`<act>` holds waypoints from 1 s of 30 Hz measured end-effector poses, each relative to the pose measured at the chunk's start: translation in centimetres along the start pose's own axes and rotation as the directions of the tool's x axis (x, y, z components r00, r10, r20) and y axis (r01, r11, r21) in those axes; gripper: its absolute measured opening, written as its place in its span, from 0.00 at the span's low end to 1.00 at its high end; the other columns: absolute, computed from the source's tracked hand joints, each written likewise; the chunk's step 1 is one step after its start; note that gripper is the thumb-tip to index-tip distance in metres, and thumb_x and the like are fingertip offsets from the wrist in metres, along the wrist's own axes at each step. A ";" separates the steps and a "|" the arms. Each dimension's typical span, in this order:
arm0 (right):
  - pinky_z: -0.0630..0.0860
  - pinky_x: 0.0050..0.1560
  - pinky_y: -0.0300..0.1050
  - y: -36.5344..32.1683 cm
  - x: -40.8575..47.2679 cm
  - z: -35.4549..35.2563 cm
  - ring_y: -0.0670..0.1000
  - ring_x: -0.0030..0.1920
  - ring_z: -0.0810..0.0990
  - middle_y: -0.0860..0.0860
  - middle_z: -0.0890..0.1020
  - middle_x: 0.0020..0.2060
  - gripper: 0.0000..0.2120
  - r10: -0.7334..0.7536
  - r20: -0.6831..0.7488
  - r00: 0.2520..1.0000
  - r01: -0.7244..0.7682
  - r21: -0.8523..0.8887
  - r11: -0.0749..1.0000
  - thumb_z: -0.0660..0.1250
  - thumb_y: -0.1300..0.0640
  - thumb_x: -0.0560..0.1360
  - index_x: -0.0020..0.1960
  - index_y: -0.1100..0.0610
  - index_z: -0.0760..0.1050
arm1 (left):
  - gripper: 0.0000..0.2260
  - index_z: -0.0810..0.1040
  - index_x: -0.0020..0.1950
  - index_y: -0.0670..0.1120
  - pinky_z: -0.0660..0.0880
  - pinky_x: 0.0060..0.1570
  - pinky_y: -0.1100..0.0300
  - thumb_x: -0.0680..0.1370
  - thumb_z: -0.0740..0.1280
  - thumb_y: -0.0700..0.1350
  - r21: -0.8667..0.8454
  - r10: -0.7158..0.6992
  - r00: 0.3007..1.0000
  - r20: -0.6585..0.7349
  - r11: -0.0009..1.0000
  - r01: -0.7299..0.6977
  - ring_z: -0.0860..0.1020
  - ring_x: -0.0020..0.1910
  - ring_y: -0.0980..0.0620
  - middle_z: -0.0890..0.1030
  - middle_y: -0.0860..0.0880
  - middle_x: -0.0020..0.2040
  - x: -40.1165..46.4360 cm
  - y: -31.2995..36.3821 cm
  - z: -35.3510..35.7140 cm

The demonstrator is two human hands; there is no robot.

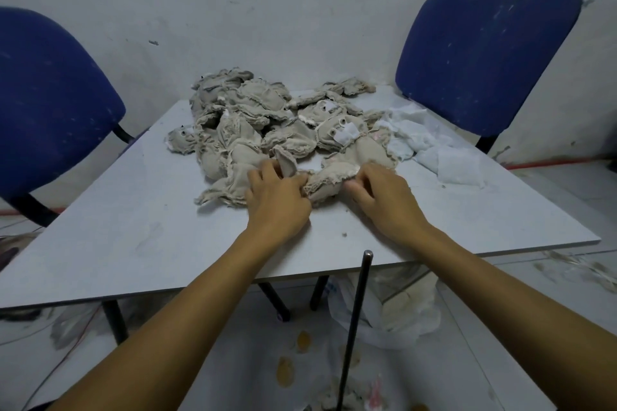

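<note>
Forearms (pixel 207 304) over the worktop (pixel 140 237), my left grip (pixel 278 202) and right grip (pixel 385 197) pinch the toy skin (pixel 329 177) lying crosswise before the pile (pixel 267 117)

Two bare arms, uncovered as far as the frame edge, left forearm (pixel 200 304) from 7 o'clock, right forearm (pixel 500 294) from 5 o'clock, bare left hand (pixel 278 200), bare right hand (pixel 384 200), pale cloth with orange-brown ovals (pixel 287 372) at 6 o'clock, perhaps a worn garment.
</note>
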State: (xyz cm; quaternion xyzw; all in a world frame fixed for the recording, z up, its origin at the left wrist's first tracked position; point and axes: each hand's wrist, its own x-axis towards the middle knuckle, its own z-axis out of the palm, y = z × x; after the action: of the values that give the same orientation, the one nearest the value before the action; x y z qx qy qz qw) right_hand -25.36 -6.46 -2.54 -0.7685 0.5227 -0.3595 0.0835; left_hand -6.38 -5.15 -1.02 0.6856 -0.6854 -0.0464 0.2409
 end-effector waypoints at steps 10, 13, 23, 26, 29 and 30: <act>0.65 0.23 0.37 0.2 0.1 -1.4 0.50 0.28 0.73 0.59 0.78 0.37 0.06 0.224 0.214 0.951 -0.309 0.605 0.734 0.61 0.52 0.83 0.51 0.54 0.70 | 0.23 0.73 0.69 0.54 0.76 0.50 0.67 0.76 0.72 0.38 -0.515 0.558 0.829 -0.024 0.705 -0.489 0.78 0.51 0.56 0.74 0.49 0.59 -1.2 3.1 0.2; 0.60 0.21 0.34 0.5 0.2 -1.4 0.48 0.23 0.66 0.56 0.74 0.33 0.07 0.251 0.338 0.907 -0.417 0.644 0.641 0.58 0.52 0.84 0.48 0.52 0.68 | 0.14 0.76 0.58 0.49 0.76 0.46 0.63 0.75 0.72 0.37 -0.496 0.534 0.845 -0.028 0.726 -0.476 0.77 0.44 0.58 0.75 0.50 0.51 -1.0 2.9 0.8; 0.82 0.45 0.50 -0.6 -0.4 -2.0 0.55 0.51 0.84 0.51 0.83 0.52 0.17 0.026 0.186 0.982 -0.172 0.833 0.526 0.59 0.40 0.78 0.56 0.49 0.78 | 0.09 0.77 0.45 0.48 0.75 0.43 0.54 0.75 0.71 0.34 -0.792 0.304 0.951 0.052 0.592 -0.146 0.77 0.41 0.48 0.79 0.44 0.41 0.2 3.1 -0.3; 0.81 0.47 0.45 -0.4 -0.8 -2.2 0.54 0.53 0.83 0.51 0.82 0.54 0.14 -0.094 0.214 0.972 -0.135 0.842 0.523 0.70 0.54 0.76 0.61 0.53 0.76 | 0.08 0.77 0.44 0.44 0.73 0.41 0.54 0.76 0.69 0.32 -0.847 0.261 0.959 0.110 0.529 -0.047 0.74 0.39 0.46 0.75 0.41 0.39 0.3 2.7 -0.8; 0.80 0.42 0.40 -0.6 -0.7 -2.2 0.51 0.46 0.83 0.50 0.83 0.48 0.17 -0.086 0.318 0.944 -0.245 0.854 0.459 0.75 0.61 0.71 0.58 0.54 0.77 | 0.06 0.77 0.41 0.40 0.71 0.43 0.53 0.75 0.67 0.30 -0.927 0.231 0.940 0.250 0.338 0.164 0.74 0.40 0.43 0.76 0.40 0.40 0.0 2.6 -0.8; 0.80 0.39 0.39 -0.7 -0.7 -2.3 0.50 0.44 0.83 0.50 0.83 0.46 0.17 -0.075 0.361 0.929 -0.302 0.863 0.406 0.76 0.61 0.70 0.57 0.54 0.77 | 0.06 0.78 0.40 0.41 0.70 0.42 0.53 0.74 0.68 0.32 -0.934 0.226 0.929 0.292 0.276 0.227 0.74 0.39 0.44 0.76 0.40 0.39 -0.2 2.6 -0.8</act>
State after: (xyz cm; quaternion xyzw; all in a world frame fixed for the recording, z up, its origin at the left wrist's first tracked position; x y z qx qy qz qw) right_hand -26.44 -4.97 -0.79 -0.6115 0.2729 -0.4376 0.6001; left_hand -8.41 -4.63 0.69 0.3788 -0.5493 -0.5773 0.4706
